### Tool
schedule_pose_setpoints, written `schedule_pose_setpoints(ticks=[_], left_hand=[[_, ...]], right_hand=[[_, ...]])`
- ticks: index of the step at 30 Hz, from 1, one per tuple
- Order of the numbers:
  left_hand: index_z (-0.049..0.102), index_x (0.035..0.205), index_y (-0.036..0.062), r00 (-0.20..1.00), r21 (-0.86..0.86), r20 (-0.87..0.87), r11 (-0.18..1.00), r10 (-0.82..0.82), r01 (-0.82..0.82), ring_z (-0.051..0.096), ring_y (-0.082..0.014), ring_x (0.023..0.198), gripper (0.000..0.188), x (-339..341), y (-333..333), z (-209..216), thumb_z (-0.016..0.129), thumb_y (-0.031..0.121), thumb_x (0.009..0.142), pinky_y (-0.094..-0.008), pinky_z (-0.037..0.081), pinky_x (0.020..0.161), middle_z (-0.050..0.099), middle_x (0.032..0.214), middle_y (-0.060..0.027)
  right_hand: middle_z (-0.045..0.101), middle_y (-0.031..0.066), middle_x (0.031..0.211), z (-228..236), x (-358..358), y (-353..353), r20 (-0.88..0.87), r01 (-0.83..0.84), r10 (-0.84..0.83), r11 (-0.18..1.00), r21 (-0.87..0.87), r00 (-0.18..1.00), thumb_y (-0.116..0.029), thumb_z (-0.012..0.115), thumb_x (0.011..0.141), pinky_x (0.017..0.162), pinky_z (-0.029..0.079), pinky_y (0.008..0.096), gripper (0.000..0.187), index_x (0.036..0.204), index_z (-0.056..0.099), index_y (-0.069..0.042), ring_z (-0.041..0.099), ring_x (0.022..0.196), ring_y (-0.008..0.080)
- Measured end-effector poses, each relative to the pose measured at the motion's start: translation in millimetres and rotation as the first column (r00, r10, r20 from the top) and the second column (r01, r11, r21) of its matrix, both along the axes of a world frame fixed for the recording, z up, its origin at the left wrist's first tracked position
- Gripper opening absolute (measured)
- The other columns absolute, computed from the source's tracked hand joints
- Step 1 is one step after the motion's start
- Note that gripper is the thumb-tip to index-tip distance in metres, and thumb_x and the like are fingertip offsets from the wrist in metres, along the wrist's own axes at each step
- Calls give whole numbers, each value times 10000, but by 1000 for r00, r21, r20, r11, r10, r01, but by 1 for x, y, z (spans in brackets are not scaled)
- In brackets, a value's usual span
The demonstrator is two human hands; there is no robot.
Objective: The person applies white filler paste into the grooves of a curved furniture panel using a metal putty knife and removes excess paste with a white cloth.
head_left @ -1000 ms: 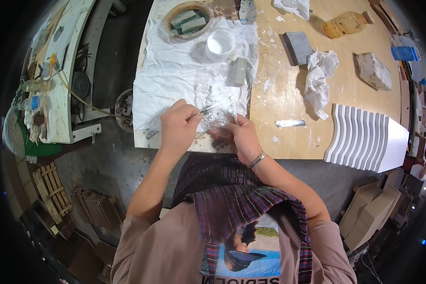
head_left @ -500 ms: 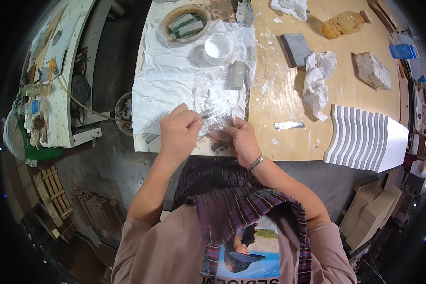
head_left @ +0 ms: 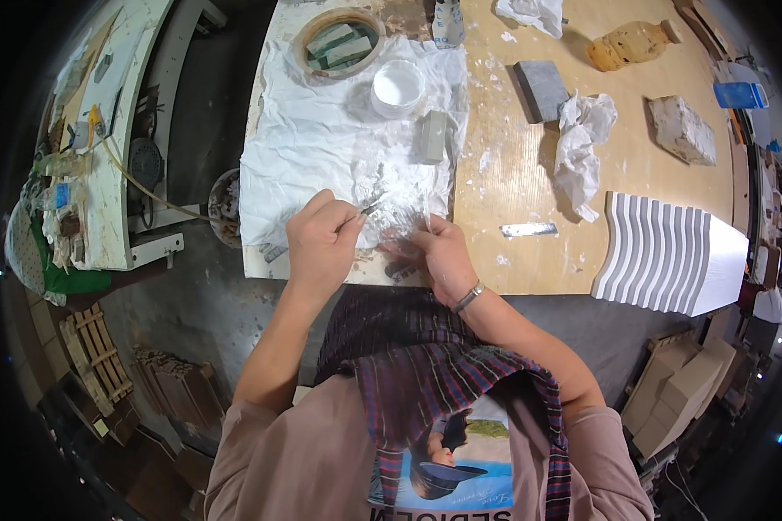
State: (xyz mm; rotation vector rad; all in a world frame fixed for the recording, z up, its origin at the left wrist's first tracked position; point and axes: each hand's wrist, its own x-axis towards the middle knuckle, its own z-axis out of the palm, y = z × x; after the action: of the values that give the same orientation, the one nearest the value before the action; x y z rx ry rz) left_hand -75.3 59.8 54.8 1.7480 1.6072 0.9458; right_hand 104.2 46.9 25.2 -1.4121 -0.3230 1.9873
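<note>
My left hand [head_left: 323, 234] is closed in a pinch around a small thin tool [head_left: 371, 208], whose dark, narrow end points toward a patch of white powder [head_left: 391, 187]. The powder lies on a crumpled white cloth [head_left: 300, 143]. To the right, my right hand [head_left: 446, 256] has its thumb and fingers pressed together at the edge of a crinkled, partly see-through piece [head_left: 401, 236] dusted with white. Its kind does not show clearly. A grey-green rectangular block [head_left: 434, 137] and a white tub of white powder [head_left: 398, 89] are farther back on the cloth.
A round basin [head_left: 300, 54] with several greenish blocks stands at the far left. On the right lie a dark grey block [head_left: 540, 91], crumpled white paper [head_left: 578, 156], a metal strip [head_left: 530, 230], a yellowish bottle [head_left: 632, 45], a whitish block [head_left: 682, 130] and a wavy white panel [head_left: 656, 252].
My left hand has drawn slightly left with the thin tool, showing more of its tip. My right hand stays almost in place.
</note>
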Motion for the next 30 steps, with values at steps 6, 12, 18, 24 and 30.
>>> schedule_pose_setpoints(ticks=[6,12,18,24,30], left_hand=[[617,748,-35,1000,33,-1,999,-24,24,429,-177,544,96,1,-1,-1,713,-43,754,-320,318,513,454,642,-70],[618,744,-31,999,57,-28,998,-33,34,429,-184,543,94,1,-3,-4,710,-47,754,-329,324,511,453,643,-73],[614,745,-32,998,-76,54,996,-31,36,470,-170,551,99,-1,-4,-13,712,-32,759,-315,351,519,486,655,-73],[658,785,-41,962,-315,271,948,46,43,504,-98,582,71,-10,3,-30,723,-21,763,-269,391,544,590,680,-51],[678,785,-47,787,-578,536,812,306,78,475,-60,559,27,-11,7,-28,701,-33,784,-219,354,508,610,669,-21]], right_hand=[[688,188,1031,-1,-1,1,3,-23,23,1000,3,1000,48,418,953,783,583,334,215,1084,583,90,723,891,273],[691,188,1007,2,0,1,6,-6,6,1000,-1,1000,54,415,950,775,585,335,213,1074,583,90,724,874,272],[697,180,967,-2,-2,0,23,-17,17,1000,13,1000,62,402,943,734,579,325,226,1050,599,84,726,842,258],[702,217,990,-7,-1,-1,16,-24,23,999,40,1000,57,432,941,744,609,362,210,1049,607,100,736,879,306],[701,174,965,-5,-2,-1,3,-12,12,999,30,1000,56,396,940,711,579,324,245,1062,607,77,730,839,257]])
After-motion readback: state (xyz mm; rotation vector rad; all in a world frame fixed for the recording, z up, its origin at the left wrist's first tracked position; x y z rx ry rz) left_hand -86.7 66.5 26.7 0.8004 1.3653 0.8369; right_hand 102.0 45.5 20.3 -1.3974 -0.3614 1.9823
